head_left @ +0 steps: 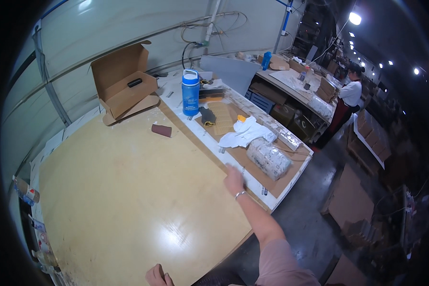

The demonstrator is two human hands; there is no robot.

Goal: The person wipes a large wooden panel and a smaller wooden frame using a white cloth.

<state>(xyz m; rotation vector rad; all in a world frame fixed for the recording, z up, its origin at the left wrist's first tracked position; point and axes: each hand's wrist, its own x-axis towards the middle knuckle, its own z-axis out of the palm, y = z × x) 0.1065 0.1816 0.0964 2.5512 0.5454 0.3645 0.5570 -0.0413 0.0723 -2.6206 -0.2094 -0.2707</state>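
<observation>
A large pale yellow board (143,167) covers most of the table. My right hand (234,179), with a bracelet at the wrist, is at the board's right edge by the white strip. Its fingers are curled closed, and I cannot make out what, if anything, is in them. At the board's near edge, low in the picture, my left hand (158,275) rests with bent fingers and the thumb apart, holding nothing visible. A dark red-brown piece of sandpaper (161,130), slightly rolled, lies toward the board's far side, away from both hands.
An open cardboard box (124,88) with a small black object stands at the back. Right of it are a blue bottle (190,95), a grey glove (207,116), white cloth (248,133) and a plastic-wrapped roll (269,158). A co-worker (350,93) stands at another bench.
</observation>
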